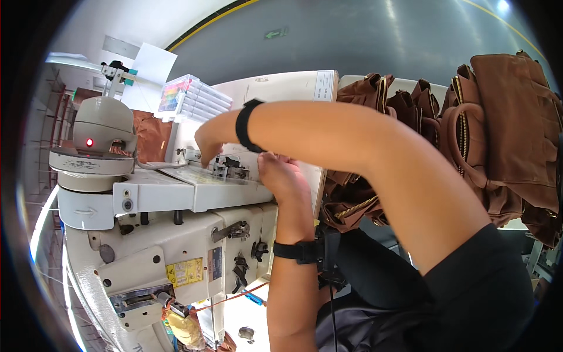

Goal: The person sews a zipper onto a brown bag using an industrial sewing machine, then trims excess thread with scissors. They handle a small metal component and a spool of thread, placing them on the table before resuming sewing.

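Note:
My right arm reaches across the front of the view, so its wrist covers part of the work. My right hand point(209, 139) points down beside the small metal fittings point(230, 168) on top of a white industrial sewing machine point(234, 196). Its fingertips are mostly hidden. Closer to me, my left hand point(282, 174) is raised at the machine's right end, just under my right wrist. Its fingers are curled in, and whatever they hold is hidden. Each wrist wears a black strap, the right strap point(246, 125) and the left strap point(298, 251).
Brown leather bags with zips point(510, 123) are piled on the right. A clear box of coloured pens point(190, 100) stands behind the machine, near a brown sheet point(153, 138). A rounded machine housing with a red light point(99, 126) rises at left. An orange cord point(234, 294) crosses below.

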`<action>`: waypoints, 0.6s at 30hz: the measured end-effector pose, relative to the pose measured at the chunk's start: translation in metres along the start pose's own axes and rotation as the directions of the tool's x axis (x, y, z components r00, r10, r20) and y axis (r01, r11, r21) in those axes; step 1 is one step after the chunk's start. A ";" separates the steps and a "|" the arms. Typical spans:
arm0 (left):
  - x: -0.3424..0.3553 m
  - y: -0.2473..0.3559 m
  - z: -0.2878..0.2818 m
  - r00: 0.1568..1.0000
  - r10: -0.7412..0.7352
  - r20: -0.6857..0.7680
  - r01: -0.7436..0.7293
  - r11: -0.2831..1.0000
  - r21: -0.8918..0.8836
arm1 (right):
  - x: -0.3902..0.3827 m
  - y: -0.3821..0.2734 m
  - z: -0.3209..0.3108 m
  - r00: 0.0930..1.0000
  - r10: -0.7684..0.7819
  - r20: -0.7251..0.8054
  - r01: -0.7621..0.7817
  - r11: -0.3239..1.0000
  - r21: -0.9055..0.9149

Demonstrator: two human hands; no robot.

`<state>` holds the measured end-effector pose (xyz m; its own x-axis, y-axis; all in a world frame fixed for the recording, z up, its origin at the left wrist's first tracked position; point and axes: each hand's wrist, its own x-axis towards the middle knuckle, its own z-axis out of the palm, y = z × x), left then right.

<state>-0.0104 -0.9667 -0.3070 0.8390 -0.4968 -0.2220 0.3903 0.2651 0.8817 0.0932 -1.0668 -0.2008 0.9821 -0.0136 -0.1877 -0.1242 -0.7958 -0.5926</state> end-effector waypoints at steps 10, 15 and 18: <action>-0.012 -0.002 0.001 0.998 0.022 0.057 -0.025 0.998 0.056 | 0.013 0.022 0.005 0.947 0.068 -0.314 -0.047 0.996 0.072; -0.019 0.000 0.021 0.994 -0.021 0.106 0.016 0.999 0.052 | 0.023 0.069 0.016 0.891 0.187 0.413 -0.400 0.752 0.523; -0.012 -0.006 0.017 0.990 -0.040 0.134 0.035 0.999 0.039 | 0.029 0.054 0.005 0.949 0.232 0.215 -0.303 0.856 0.418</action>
<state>-0.0297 -0.9763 -0.3029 0.7643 -0.6133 -0.1995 0.4046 0.2150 0.8888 0.1138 -1.1074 -0.2425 0.8728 -0.0673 -0.4834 -0.4635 -0.4248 -0.7777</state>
